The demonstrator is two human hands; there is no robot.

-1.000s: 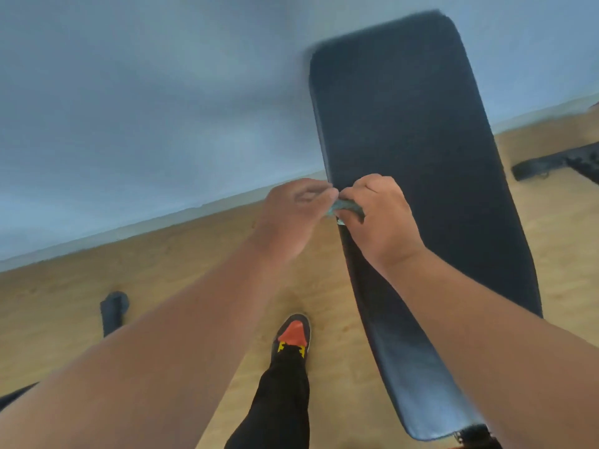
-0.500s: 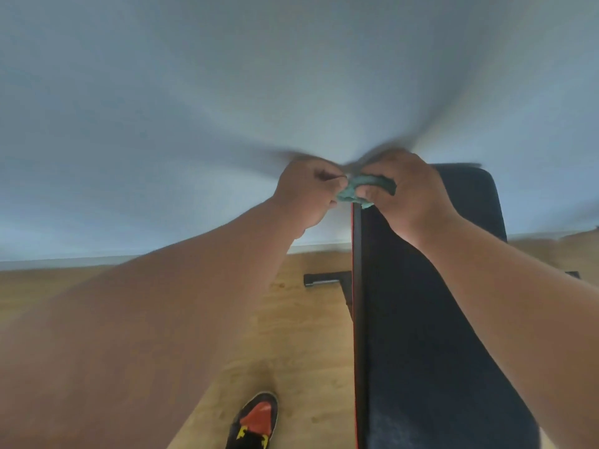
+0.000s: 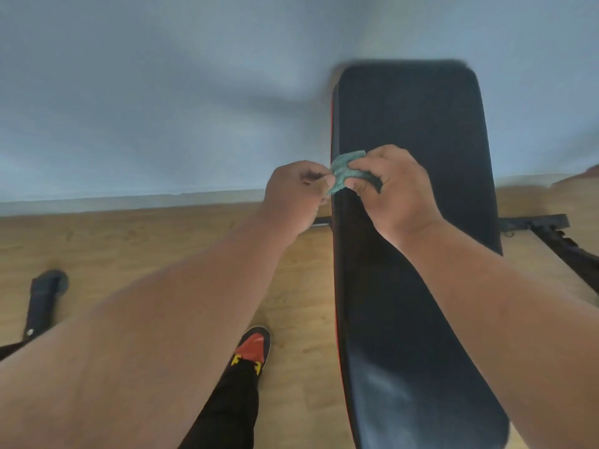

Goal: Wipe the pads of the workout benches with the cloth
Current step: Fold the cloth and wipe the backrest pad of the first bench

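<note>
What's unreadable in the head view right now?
- Cloth: bunched between left hand and right hand; full shape hidden by fingers.
- Bench pad: far end blurred; near end cut by the frame edge and the right forearm.
- Bench frame: mostly hidden behind the pad.

Left hand (image 3: pixel 296 192), right hand (image 3: pixel 393 191) pinching green cloth (image 3: pixel 344 171), black bench pad (image 3: pixel 410 222)
</note>
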